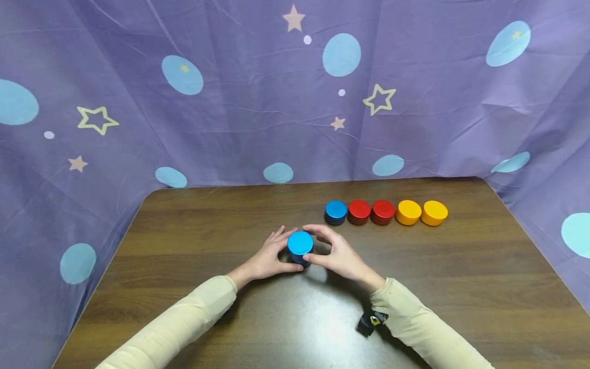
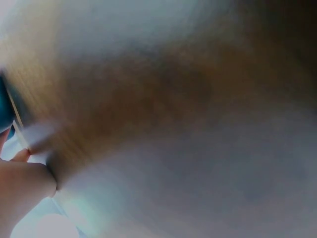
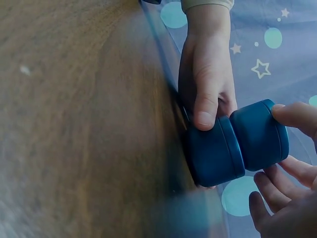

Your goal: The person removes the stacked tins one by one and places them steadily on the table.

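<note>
Two blue round tins are stacked near the middle of the table, an upper tin (image 1: 300,242) over a lower tin (image 3: 215,153). My left hand (image 1: 267,260) grips the lower one, its thumb along the near side. The upper one is pinched by my right hand (image 1: 339,254), between the thumb and fingers near its rim. Whether the two tins fully touch, I cannot tell. In the left wrist view only part of a hand (image 2: 25,191) and a blue edge of a tin (image 2: 5,106) show at the left border, with the rest blurred.
Behind and to the right stands a row on the wooden table (image 1: 184,220): a blue tin (image 1: 335,212), two red tins (image 1: 359,211) and two yellow tins (image 1: 408,211). A purple patterned curtain (image 1: 258,102) hangs behind the table. A small black device (image 1: 369,322) is by the right wrist.
</note>
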Available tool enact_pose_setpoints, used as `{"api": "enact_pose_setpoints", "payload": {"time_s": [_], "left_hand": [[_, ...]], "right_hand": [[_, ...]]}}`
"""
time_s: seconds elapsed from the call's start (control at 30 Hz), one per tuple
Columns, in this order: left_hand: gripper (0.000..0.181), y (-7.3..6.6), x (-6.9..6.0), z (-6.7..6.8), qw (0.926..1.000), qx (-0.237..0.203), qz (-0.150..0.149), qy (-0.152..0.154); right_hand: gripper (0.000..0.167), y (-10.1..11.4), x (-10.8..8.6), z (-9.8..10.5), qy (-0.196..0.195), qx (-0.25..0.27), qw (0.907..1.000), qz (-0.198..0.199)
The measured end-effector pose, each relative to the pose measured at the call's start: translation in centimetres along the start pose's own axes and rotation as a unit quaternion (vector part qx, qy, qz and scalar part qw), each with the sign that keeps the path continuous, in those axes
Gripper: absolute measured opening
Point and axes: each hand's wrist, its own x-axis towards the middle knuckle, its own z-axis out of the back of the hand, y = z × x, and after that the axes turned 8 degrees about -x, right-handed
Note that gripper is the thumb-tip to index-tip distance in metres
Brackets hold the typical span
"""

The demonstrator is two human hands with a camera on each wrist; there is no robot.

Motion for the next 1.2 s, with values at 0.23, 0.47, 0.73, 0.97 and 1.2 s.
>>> {"api": "enact_pose_setpoints", "payload": {"time_s": [0.23, 0.47, 0.73, 0.97, 1.2], "left_hand": [[0.073, 0.1, 0.0, 0.0, 0.9999, 0.009, 0.002, 0.006], [0.069, 0.1, -0.1, 0.1, 0.9998, 0.017, 0.008, 0.012], [0.065, -0.1, -0.1, 0.3, 0.9997, 0.019, 0.012, 0.012], [0.064, -0.1, -0.1, 0.2, 0.9996, 0.017, 0.014, 0.017], [0.064, 0.0, 0.1, 0.2, 0.9996, 0.016, 0.012, 0.02]], "right_hand": [[0.054, 0.0, -0.2, -0.1, -0.006, -0.003, 0.9998, -0.018], [0.052, 0.1, -0.6, 0.0, -0.042, 0.016, 0.9984, -0.034], [0.052, 2.0, -1.4, 1.4, -0.067, 0.011, 0.9975, -0.023], [0.054, -0.2, -1.8, 2.2, -0.075, 0.025, 0.996, -0.043], [0.055, -1.4, -2.5, 3.6, -0.086, 0.018, 0.9942, -0.062]]}}
